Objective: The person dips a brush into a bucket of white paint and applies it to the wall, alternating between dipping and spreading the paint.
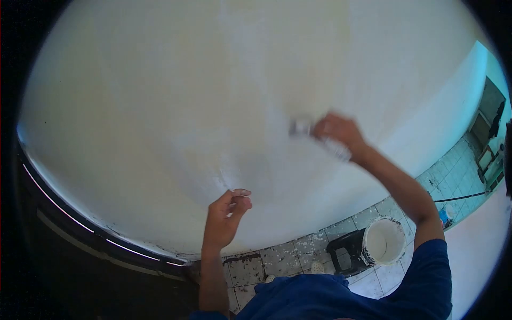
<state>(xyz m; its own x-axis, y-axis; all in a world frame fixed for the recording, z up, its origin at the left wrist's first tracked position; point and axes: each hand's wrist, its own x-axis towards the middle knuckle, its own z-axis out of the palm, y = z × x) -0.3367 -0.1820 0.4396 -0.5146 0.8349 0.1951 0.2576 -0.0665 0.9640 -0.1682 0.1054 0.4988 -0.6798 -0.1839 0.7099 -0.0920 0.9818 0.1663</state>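
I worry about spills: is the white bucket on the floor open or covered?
Open: the bucket shows its round rim and white inside, with no lid on it. How full, I cannot tell.

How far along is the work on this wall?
The middle of the wall already looks whiter, seemingly coated. The right hand is pressing a blurred tool there now. Yellowish areas on either side of that band look untreated. The left hand hovers near the wall.

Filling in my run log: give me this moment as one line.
right hand: grips blurred tool against white wall | left hand: fingertips near wall, lower | white bucket: beside black stool
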